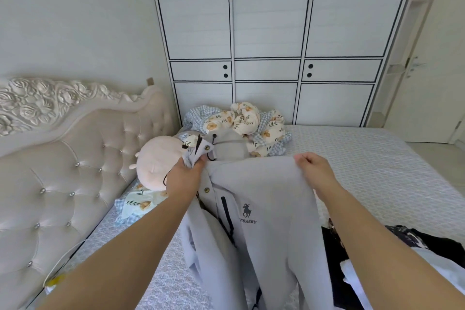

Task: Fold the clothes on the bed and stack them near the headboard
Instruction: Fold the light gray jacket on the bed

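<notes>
Dark clothes: a heap of black patterned fabric (412, 239) with a white garment (437, 274) over it lies at the near right edge of the bed, just beside the right forearm
Jacket: a light grey hooded jacket (266, 221) with brass snap buttons, a black zip pocket and a dark horse-rider logo on the chest is held up above the mattress, hanging down between the two arms
Left hand: the left hand (185, 175) grips a bunched fold of the jacket's collar edge, fingers curled tightly round the cloth, a snap tab and black drawcord sticking up above the fist
Right hand: the right hand (315, 170) pinches the jacket's top edge at the shoulder, fingers curled over the fabric with the thumb behind it
Bed: a mattress in a pale grey-white patterned sheet (372, 163) stretches out to the right
Headboard: a cream tufted headboard (75, 171) with carved roses along its top runs along the left side
Cushion: a round peach plush cushion (158, 161) rests near the headboard, just behind the left hand
Bedding: a crumpled floral and blue-checked quilt (247, 121) is piled at the far end
Wardrobe: a white wardrobe with black trim lines (266, 33) stands behind the bed
</notes>
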